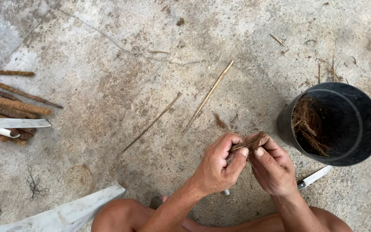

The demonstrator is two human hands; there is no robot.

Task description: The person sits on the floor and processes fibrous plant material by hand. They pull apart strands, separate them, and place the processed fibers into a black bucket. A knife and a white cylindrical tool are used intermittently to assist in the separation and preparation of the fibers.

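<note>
One black round bucket stands on concrete floor at right, brown coir fibres piled against its inner left wall. Both hands meet just left of bucket: left hand and right hand curled narrow, thumbs and fingertips pinching small brown fibre tuft between them. Fibre-wrapped sticks lie far left.

The tuft of fibre pinched at five o'clock looked dry, coarse and brown. At three o'clock the bucket was smooth, dark, faintly glossy plastic. The floor was rough, matt, stained concrete. Fibre-wrapped sticks at nine o'clock looked bristly.
</note>
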